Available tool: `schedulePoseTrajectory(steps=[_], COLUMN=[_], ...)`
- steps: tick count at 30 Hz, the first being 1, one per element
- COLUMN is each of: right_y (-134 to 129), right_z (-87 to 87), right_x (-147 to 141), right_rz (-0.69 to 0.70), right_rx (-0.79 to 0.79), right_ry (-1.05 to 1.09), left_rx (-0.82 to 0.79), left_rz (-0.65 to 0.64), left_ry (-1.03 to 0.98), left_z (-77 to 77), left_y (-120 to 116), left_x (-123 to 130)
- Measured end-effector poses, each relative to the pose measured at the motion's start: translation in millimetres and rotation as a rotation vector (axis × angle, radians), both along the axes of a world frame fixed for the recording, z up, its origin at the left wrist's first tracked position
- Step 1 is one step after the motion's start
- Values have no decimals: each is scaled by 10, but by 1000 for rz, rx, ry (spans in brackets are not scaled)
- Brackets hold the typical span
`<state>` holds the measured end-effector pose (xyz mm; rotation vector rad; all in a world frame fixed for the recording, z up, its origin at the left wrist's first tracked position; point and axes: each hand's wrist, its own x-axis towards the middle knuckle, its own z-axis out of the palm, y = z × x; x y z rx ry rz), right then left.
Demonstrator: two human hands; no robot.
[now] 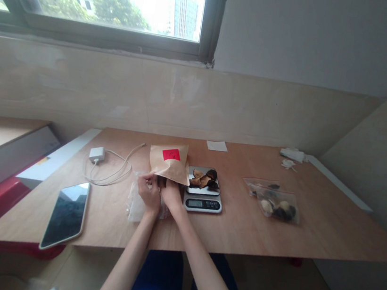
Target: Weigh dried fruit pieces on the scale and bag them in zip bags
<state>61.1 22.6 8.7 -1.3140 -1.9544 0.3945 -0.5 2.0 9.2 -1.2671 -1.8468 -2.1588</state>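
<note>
A brown paper bag with a red label lies on the table, its open end toward me. My left hand pinches the near left edge of the bag's mouth. My right hand reaches into the mouth, and its fingers are hidden inside. Just right of the bag is a small digital scale with dark-edged dried slices piled on its plate. Clear plastic bags lie flat beneath and beside my left hand.
A tablet lies at the left, near a white charger with a coiled cable. To the right are zip bags holding pale and dark pieces. White paper and crumpled tissue lie toward the back.
</note>
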Motion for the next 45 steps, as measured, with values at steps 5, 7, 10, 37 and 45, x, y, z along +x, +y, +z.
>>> schedulePoseTrajectory(steps=[5, 7, 10, 37, 45], right_y=[-46, -66, -111, -444, -522], right_z=[70, 84, 85, 110, 167], right_x=[14, 21, 37, 254, 324], right_rz=[-6, -1, 0, 73, 25], right_rx=[-79, -103, -131, 26, 107], right_ry=[40, 77, 138, 196, 317], left_rx=[-3, -6, -13, 4, 11], left_rz=[3, 4, 5, 23, 29], left_ry=[0, -3, -10, -27, -13], left_z=[-5, -6, -3, 21, 6], left_y=[7, 10, 9, 2, 9], left_x=[-10, -13, -13, -9, -13])
